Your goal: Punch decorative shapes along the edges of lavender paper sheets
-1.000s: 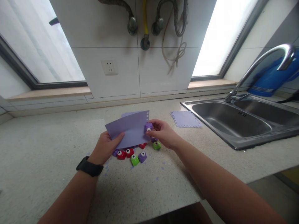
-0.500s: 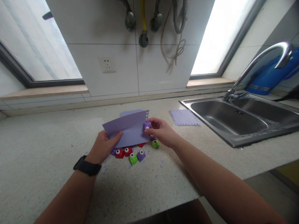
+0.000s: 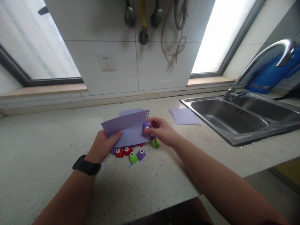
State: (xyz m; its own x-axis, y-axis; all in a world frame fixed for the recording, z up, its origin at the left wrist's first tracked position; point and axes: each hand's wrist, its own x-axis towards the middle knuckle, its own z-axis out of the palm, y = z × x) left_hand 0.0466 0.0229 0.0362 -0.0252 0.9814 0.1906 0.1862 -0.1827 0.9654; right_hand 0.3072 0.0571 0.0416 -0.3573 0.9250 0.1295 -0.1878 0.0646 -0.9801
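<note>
A sheet of lilac paper (image 3: 127, 128) is tilted up above the counter, with punched holes along its upper right edge. My left hand (image 3: 104, 145) pinches its lower left part, thumb on top. At the sheet's right edge my right hand (image 3: 160, 129) is closed on a purple craft punch (image 3: 147, 125), which sits over the paper's edge. Below lie more craft punches: two red ones, such as this red punch (image 3: 119, 152), a green punch (image 3: 133, 157), a purple punch (image 3: 141, 154) and another green punch (image 3: 155, 143). Others are partly hidden under the sheet.
Lilac sheets (image 3: 131, 112) lie behind the held one. A stack of hole-edged lilac sheets (image 3: 184, 116) rests near the steel sink (image 3: 231, 142) with its faucet (image 3: 257, 59). Paper bits (image 3: 104, 168) are scattered on the counter (image 3: 58, 147). A wall socket (image 3: 106, 63) is behind.
The camera view has shifted slightly. Both hands, the paper and the purple punch keep nearly the same position relative to each other.
</note>
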